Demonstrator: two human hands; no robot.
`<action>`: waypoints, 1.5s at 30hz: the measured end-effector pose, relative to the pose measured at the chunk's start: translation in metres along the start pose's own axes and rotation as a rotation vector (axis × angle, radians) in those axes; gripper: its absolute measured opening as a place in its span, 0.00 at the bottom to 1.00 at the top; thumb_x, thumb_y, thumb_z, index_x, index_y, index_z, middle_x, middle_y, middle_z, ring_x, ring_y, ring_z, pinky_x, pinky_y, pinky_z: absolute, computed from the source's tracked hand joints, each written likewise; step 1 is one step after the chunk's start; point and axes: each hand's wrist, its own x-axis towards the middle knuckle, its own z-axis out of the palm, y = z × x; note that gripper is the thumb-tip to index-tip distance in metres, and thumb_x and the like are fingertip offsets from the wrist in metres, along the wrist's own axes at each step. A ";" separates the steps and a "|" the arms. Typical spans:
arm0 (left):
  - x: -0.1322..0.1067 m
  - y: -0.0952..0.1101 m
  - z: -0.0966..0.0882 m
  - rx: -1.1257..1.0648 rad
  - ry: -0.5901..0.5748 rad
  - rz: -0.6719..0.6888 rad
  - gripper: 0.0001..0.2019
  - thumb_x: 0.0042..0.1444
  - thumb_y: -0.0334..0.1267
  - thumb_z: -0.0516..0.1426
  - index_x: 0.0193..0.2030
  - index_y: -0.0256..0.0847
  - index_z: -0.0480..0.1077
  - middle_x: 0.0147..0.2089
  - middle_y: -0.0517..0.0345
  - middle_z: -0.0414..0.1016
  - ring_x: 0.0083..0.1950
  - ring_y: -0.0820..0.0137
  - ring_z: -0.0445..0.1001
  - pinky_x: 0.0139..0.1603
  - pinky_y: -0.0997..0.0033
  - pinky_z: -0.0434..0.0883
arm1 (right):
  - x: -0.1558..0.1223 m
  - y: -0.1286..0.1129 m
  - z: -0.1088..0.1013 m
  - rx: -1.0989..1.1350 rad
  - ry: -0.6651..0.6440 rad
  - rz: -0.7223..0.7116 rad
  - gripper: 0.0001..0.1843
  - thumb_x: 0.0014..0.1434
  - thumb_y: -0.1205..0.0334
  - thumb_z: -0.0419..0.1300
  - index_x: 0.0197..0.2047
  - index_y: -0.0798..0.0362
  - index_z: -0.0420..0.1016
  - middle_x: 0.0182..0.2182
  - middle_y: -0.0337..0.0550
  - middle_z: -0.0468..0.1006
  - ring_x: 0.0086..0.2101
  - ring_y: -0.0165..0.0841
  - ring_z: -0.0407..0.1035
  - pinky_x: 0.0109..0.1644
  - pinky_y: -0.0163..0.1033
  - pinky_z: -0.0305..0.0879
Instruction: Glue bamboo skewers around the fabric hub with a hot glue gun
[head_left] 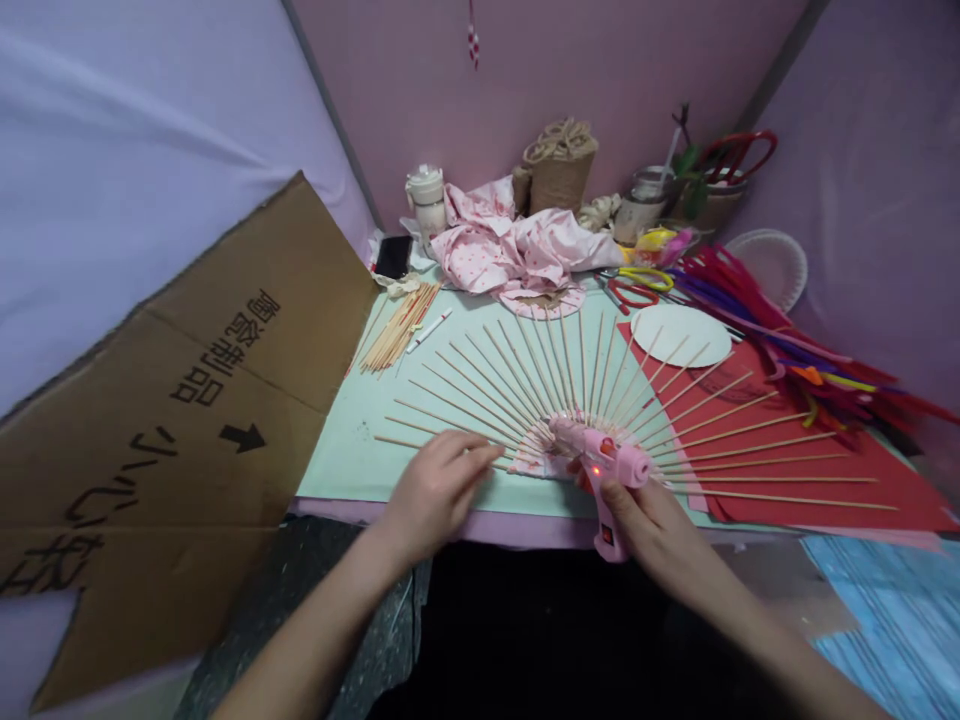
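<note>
A fan of thin wooden skewers (pixel 600 400) lies spread on a pale green mat (pixel 352 440), the sticks meeting at a pink half-round base near the table's front edge. My right hand (pixel 652 525) is closed round the handle of a pink glue gun (pixel 600 460), whose nozzle points left onto the base where the sticks meet. My left hand (pixel 439 485) rests on the left end of the fan, fingers bent and pressing on the lowest skewers.
A large cardboard sheet (pixel 187 420) leans at the left. Loose skewers (pixel 401 325), a white pen, a phone, pink cloth (pixel 517 250), twine rolls, scissors (pixel 637 285), paper plates (pixel 679 335), red paper (pixel 825 470) and pipe cleaners (pixel 787 340) crowd the back and right.
</note>
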 end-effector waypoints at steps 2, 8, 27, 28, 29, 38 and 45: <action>-0.007 0.025 0.014 -0.187 0.013 -0.153 0.09 0.64 0.36 0.55 0.49 0.41 0.73 0.45 0.49 0.78 0.48 0.64 0.74 0.50 0.63 0.71 | -0.004 -0.004 0.002 0.072 0.001 0.031 0.33 0.65 0.36 0.46 0.61 0.48 0.71 0.45 0.51 0.83 0.50 0.50 0.74 0.58 0.56 0.68; -0.007 0.066 0.048 -0.884 -0.084 -0.542 0.22 0.51 0.42 0.67 0.52 0.41 0.70 0.49 0.51 0.77 0.48 0.63 0.75 0.51 0.66 0.70 | -0.001 -0.012 0.026 0.436 -0.033 0.014 0.43 0.57 0.25 0.41 0.57 0.48 0.73 0.51 0.53 0.79 0.54 0.49 0.72 0.57 0.51 0.70; -0.098 -0.067 -0.054 0.339 0.374 -0.776 0.13 0.63 0.37 0.47 0.48 0.39 0.69 0.47 0.45 0.70 0.50 0.58 0.72 0.53 0.56 0.71 | 0.005 -0.010 0.034 0.160 -0.318 -0.020 0.31 0.64 0.36 0.48 0.56 0.52 0.68 0.50 0.58 0.78 0.48 0.46 0.76 0.57 0.58 0.67; -0.100 -0.073 -0.054 0.348 0.367 -0.781 0.13 0.63 0.36 0.47 0.47 0.39 0.69 0.46 0.46 0.71 0.49 0.58 0.72 0.52 0.56 0.71 | 0.005 -0.008 0.032 0.147 -0.307 -0.015 0.31 0.64 0.36 0.48 0.56 0.52 0.69 0.50 0.58 0.79 0.47 0.46 0.76 0.56 0.58 0.68; -0.102 -0.078 -0.053 0.351 0.359 -0.782 0.13 0.63 0.36 0.47 0.47 0.39 0.69 0.46 0.46 0.71 0.49 0.58 0.72 0.52 0.56 0.71 | 0.004 -0.007 0.029 0.136 -0.298 -0.013 0.32 0.63 0.35 0.48 0.55 0.52 0.69 0.49 0.58 0.80 0.47 0.46 0.77 0.55 0.58 0.69; -0.107 -0.083 -0.055 0.435 0.267 -0.798 0.15 0.64 0.34 0.46 0.53 0.39 0.68 0.50 0.47 0.71 0.53 0.58 0.72 0.55 0.57 0.70 | -0.001 0.006 0.004 0.014 -0.177 -0.098 0.29 0.65 0.37 0.47 0.51 0.50 0.73 0.42 0.54 0.83 0.42 0.45 0.79 0.48 0.52 0.76; -0.110 -0.075 -0.056 0.517 0.213 -0.865 0.19 0.64 0.34 0.43 0.56 0.35 0.68 0.55 0.41 0.70 0.56 0.54 0.70 0.57 0.53 0.68 | -0.004 0.030 -0.006 -0.300 -0.069 -0.346 0.20 0.67 0.45 0.51 0.52 0.47 0.72 0.50 0.51 0.79 0.51 0.48 0.74 0.56 0.57 0.70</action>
